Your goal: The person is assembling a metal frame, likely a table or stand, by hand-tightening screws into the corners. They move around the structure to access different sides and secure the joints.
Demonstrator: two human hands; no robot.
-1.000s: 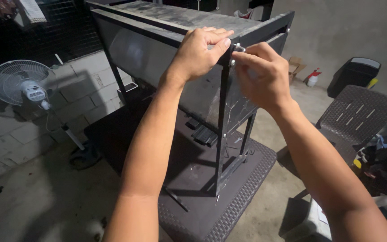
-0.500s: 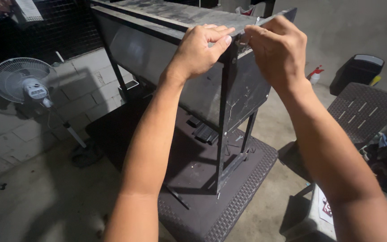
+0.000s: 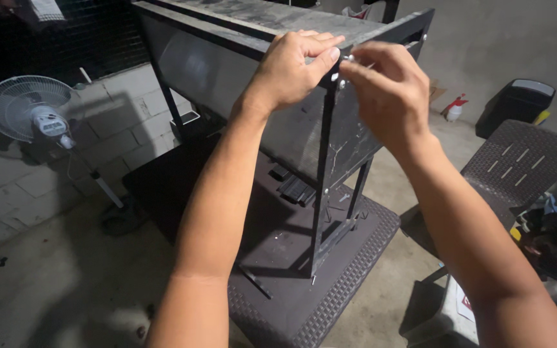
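Observation:
A dark metal box frame [image 3: 227,71] on thin legs [image 3: 322,187] stands on a dark woven-pattern table [image 3: 330,303]. My left hand [image 3: 291,67] is closed over the frame's near top corner, thumb towards the right. My right hand [image 3: 388,96] is just to the right of it, with its fingertips pinched on a small silver bolt [image 3: 349,59] at that corner. The two hands almost touch. Small loose screws and dark parts lie on the table under the frame.
A standing fan [image 3: 30,109] is at the left by a block wall. At the right are a dark woven chair [image 3: 517,161], a black bin [image 3: 517,103], a red and white bottle [image 3: 454,108] and a cluttered pile of tools.
My right hand rose to the top edge of the corner, then came back down a little, fingers still working at the bolt. My left hand stayed on the corner.

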